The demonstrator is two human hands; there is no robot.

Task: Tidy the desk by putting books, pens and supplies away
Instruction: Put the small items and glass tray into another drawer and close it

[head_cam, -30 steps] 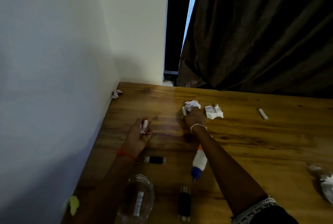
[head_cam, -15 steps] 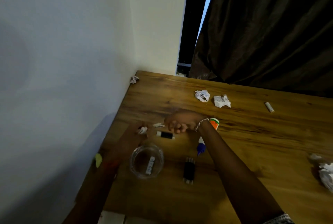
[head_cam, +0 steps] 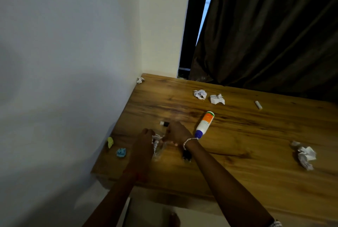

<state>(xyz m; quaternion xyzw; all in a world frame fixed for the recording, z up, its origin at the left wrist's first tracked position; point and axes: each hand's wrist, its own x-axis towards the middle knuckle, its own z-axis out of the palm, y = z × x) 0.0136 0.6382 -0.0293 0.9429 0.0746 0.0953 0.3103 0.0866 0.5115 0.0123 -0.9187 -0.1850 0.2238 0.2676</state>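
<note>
Wooden desk (head_cam: 237,135) remains largely untidied: both hands, left hand (head_cam: 146,135) and right hand (head_cam: 176,132), finger states indiscernible, meet over a clear glass dish (head_cam: 160,151), while glue bottle (head_cam: 204,123), small black tube (head_cam: 164,123) and crumpled paper (head_cam: 306,155) lie scattered

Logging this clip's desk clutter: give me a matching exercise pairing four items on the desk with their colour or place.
Things:
1. glue bottle
2. crumpled blue scrap
3. small white stick
4. large crumpled paper

Descriptions:
A. lies near the desk's right edge of view
B. white body, orange label, blue cap
C. sits near the wall, beside a yellow scrap
D. lies alone toward the curtain side, right of two paper balls

Pairs: 1-B, 2-C, 3-D, 4-A
</note>
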